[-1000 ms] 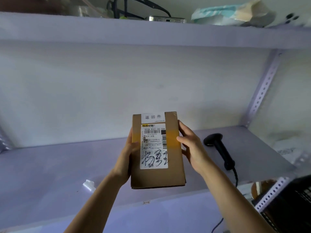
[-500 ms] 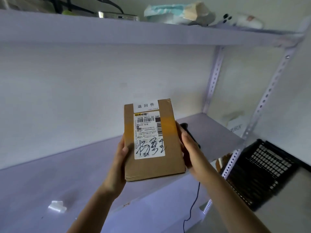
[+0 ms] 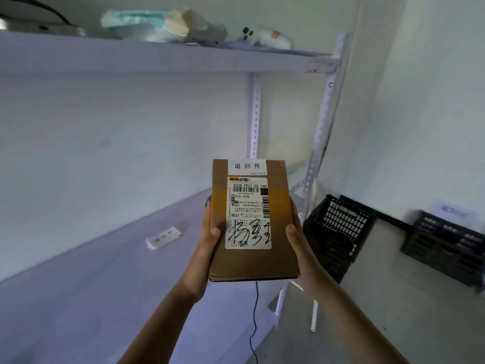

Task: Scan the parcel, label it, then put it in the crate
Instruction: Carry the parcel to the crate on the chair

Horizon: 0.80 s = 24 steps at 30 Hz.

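Above the shelf, both grips, left hand and right hand, clasp the stiff, light-looking box by its long sides.

A pale lilac lower shelf runs along the white wall, and on it lies a small white stack of stickers with dark print, well apart from anything else. The upper shelf carries a crumpled pale bundle with teal and tan patches, a white game controller just to its right, and a metallic item with a dark cable at the far left. 2 perforated metal uprights carry the shelving at its right end, and a thin black cable hangs below the lower shelf's edge.
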### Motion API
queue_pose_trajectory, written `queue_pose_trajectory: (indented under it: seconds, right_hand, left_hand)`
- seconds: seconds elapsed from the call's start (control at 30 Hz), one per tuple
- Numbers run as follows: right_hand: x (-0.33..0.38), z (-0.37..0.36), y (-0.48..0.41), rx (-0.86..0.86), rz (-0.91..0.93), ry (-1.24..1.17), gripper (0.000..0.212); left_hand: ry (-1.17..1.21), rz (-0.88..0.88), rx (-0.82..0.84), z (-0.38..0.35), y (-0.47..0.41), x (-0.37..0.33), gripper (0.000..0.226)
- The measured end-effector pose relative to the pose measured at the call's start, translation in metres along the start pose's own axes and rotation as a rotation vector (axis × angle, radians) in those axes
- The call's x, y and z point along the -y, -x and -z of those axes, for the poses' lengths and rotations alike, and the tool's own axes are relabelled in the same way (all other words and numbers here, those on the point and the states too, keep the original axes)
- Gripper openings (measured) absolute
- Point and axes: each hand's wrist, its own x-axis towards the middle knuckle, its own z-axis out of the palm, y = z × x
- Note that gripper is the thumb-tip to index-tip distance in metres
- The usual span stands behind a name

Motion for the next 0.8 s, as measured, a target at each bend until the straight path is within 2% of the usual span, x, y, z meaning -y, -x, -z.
queue_pose_trajectory:
  seconds: [0.1,0.27,0.4,0.43,0.53,0.6,0.67,0.73,0.8]
  right_hand:
    - [-0.001,0.025,0.008,-0.067,0.018,-0.069,0.069]
    - [-0.001,0.083,0.024,-0.180,0.057,-0.130,0.075]
    - [0.005,0.158,0.054,-0.293,0.051,-0.219,0.094]
    - [0.007,0.179,0.063,-0.322,0.052,-0.233,0.093]
    - [0.015,0.244,0.091,-0.414,0.076,-0.229,0.056]
    - [0.021,0.287,0.106,-0.428,0.077,-0.165,0.044]
    - [0.027,0.327,0.118,-0.452,0.073,-0.082,0.042]
    - [0.032,0.363,0.127,-0.450,0.070,-0.006,0.051]
    - [0.033,0.398,0.132,-0.455,0.065,0.043,0.046]
  left_hand:
    - [-0.023,-0.007,0.016,-0.026,-0.014,0.012,0.100]
    - [-0.018,0.003,0.061,-0.084,-0.036,0.034,0.102]
    - [-0.002,0.026,0.145,-0.157,-0.065,0.059,0.099]
    - [0.007,0.038,0.165,-0.177,-0.073,0.067,0.099]
    - [0.036,0.043,0.231,-0.240,-0.096,0.090,0.091]
    - [0.077,0.025,0.255,-0.281,-0.111,0.104,0.087]
    - [0.120,0.004,0.262,-0.321,-0.125,0.117,0.085]
    - [0.153,-0.008,0.263,-0.356,-0.140,0.130,0.087]
    - [0.170,-0.025,0.279,-0.385,-0.155,0.142,0.086]
